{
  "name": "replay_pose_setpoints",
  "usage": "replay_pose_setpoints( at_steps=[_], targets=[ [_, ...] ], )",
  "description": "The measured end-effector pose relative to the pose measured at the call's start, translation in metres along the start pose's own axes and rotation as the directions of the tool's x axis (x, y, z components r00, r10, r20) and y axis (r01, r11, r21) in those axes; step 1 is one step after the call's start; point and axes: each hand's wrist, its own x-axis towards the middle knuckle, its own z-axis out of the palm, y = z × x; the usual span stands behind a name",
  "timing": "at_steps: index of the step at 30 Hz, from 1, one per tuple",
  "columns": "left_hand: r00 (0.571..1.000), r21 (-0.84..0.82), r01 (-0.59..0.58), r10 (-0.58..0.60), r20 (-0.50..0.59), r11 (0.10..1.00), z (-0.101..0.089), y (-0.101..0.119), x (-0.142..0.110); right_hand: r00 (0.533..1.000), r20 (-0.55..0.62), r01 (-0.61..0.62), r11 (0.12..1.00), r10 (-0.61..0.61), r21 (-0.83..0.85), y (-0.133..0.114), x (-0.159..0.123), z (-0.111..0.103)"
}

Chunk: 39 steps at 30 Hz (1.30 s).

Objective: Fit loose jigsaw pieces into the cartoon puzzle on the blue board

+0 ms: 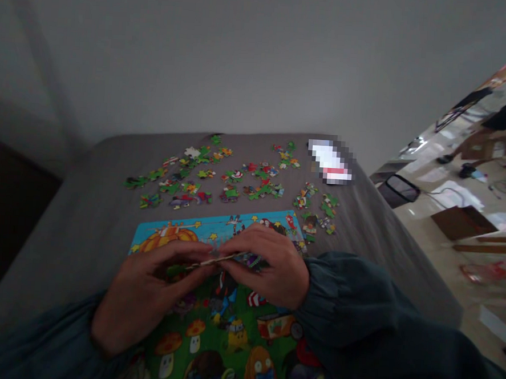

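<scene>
Left hand [143, 297]: pinching one end of the held piece.
Right hand [276, 265]: pinching the other end, probably to steady it.
Held piece [216, 261]: edge-on, above the board [237, 348].
Loose pieces [191, 152]: spread beyond the board, likely for visibility.

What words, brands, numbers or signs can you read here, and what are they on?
None can be read.
Cartoon board: pictures, no legible words.
Loose puzzle pieces: too small and blurred.
Held piece: seen nearly edge-on, nothing readable.
Bright object at the far right corner: pixelated, unreadable.
Brown cardboard on the floor: too blurred.
</scene>
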Motion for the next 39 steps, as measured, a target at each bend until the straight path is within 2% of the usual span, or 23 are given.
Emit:
replay_pose_setpoints(
  at_steps=[4, 9, 15, 25, 30, 36, 39],
  targets=[
    [0.999, 0.007, 0.039, -0.039, -0.006, 0.999, -0.0016, 0.0022, 0.0005, 0.999, 0.001, 0.036, 0.999, -0.036, -0.012, 0.0004, -0.0004, 0.0003],
    [0.996, 0.053, 0.087, -0.087, -0.001, 0.995, -0.0023, 0.0072, 0.0030, 0.996, 0.091, 0.000, 1.000, 0.001, -0.013, 0.0022, -0.0013, -0.0003],
    [1.000, 0.150, -0.022, 0.020, 0.018, 0.988, -0.0015, 0.0074, 0.0055, 0.982, 0.185, -0.036, 0.997, 0.049, -0.073, 0.0072, -0.0043, 0.0010],
    [0.995, 0.198, 0.044, -0.062, 0.084, 0.979, -0.0061, 0.0079, 0.0076, 0.977, 0.203, -0.046, 0.994, 0.066, -0.099, 0.0088, -0.0040, 0.0017],
    [0.992, 0.203, 0.045, -0.068, 0.107, 0.978, -0.0090, 0.0061, 0.0067, 0.964, 0.237, -0.091, 0.988, 0.119, -0.123, 0.0090, -0.0055, 0.0019],
    [0.998, 0.173, 0.041, -0.049, 0.043, 0.984, -0.0079, 0.0048, 0.0031, 0.974, 0.188, -0.107, 0.989, 0.125, -0.099, 0.0075, -0.0051, 0.0028],
    [0.997, 0.134, 0.059, -0.065, 0.034, 0.989, -0.0054, 0.0069, 0.0052, 0.968, 0.189, -0.145, 0.983, 0.165, -0.115, 0.0063, -0.0046, 0.0027]
  ],
)
